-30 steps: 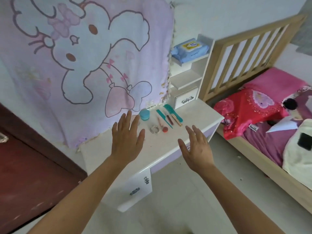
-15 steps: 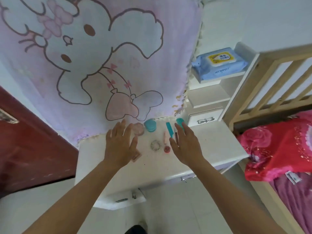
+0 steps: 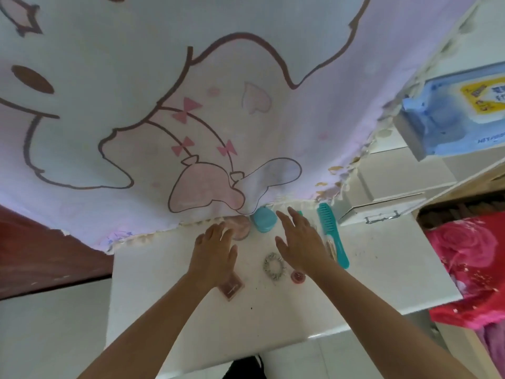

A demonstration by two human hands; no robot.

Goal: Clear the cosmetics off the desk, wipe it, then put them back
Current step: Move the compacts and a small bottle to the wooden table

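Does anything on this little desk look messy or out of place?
Mostly tidy, but small dark specks and grit dot the white desk, several of them around the hair tie. The pink square compact lies skewed, turned diagonally to the desk's front edge. Nothing looks spilled or broken.

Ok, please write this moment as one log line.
stage: clearing, nothing lifted | left hand: open, by pink compact | right hand: open, by teal jar | desk: not yet cleared

Left hand [image 3: 216, 250], right hand [image 3: 300, 242] farther forward
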